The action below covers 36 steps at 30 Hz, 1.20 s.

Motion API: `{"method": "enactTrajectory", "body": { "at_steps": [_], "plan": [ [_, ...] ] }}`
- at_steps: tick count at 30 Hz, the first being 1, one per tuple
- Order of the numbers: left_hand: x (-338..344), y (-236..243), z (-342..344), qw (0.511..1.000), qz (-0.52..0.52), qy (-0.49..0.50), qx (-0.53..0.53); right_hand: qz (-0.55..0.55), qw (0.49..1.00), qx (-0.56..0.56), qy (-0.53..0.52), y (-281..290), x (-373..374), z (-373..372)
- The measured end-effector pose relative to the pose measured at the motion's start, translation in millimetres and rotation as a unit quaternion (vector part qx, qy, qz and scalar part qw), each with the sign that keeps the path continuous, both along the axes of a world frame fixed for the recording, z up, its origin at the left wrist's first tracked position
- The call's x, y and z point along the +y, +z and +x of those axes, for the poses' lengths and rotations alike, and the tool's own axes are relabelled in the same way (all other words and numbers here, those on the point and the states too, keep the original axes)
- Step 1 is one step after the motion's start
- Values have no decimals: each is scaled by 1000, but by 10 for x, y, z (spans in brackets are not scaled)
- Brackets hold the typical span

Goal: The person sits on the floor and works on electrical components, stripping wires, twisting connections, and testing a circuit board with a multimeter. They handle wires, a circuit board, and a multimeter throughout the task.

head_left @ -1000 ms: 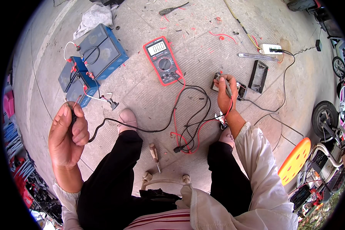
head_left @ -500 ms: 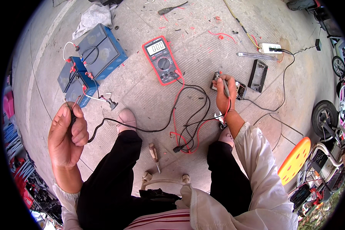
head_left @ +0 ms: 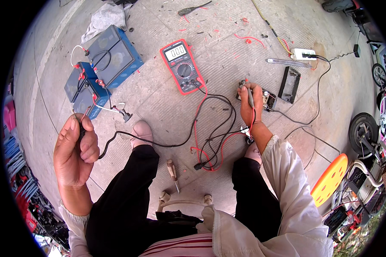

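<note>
My left hand (head_left: 75,150) is closed round a dark connector (head_left: 81,130) on a black cable, with thin leads at its top. My right hand (head_left: 251,111) grips a grey pen-like probe (head_left: 249,96) over an opened black device (head_left: 268,100) with exposed innards; the probe's tip is too small to make out. The device's empty black casing (head_left: 289,85) lies beside it. Left of them is a red multimeter (head_left: 184,71) with tangled black and red leads. Blue batteries (head_left: 116,60), wired together, stand above my left hand. A screwdriver (head_left: 172,171) lies between my feet.
A white power strip (head_left: 303,54) and metal bar (head_left: 288,62) lie at upper right. A grey cloth (head_left: 101,23) and wire scraps lie at the back. An orange stool seat (head_left: 329,180), wheels and clutter line the right edge; more clutter fills the left edge.
My right hand has shifted slightly up and left with the probe over the opened device. My left hand stays where it was.
</note>
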<state>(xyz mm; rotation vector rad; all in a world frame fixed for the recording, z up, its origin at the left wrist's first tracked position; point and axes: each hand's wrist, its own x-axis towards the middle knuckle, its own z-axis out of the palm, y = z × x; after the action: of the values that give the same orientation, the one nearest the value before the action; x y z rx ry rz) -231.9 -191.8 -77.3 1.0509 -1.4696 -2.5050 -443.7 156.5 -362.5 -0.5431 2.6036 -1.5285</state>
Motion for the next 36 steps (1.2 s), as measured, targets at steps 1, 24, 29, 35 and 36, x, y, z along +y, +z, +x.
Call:
{"method": "enactTrajectory", "body": {
  "at_steps": [1, 24, 29, 35, 36],
  "plan": [
    [-2, -1, 3, 1000, 1, 0, 0, -2, 1000, -1, 0, -1, -4, -1],
    [13, 3, -7, 1000, -1, 5, -10, -56, 997, -30, -48, 46, -60, 18],
    [5, -1, -10, 1000, 0, -1, -8, -49, 998, -26, -33, 40, -47, 14],
    [5, 0, -9, 1000, -3, 2, -9, -34, 999, -27, -6, 7, -14, -1],
    [5, 1, -11, 1000, -3, 1, -10, -30, 999, -29, -6, -3, -4, -6]
  ]
}}
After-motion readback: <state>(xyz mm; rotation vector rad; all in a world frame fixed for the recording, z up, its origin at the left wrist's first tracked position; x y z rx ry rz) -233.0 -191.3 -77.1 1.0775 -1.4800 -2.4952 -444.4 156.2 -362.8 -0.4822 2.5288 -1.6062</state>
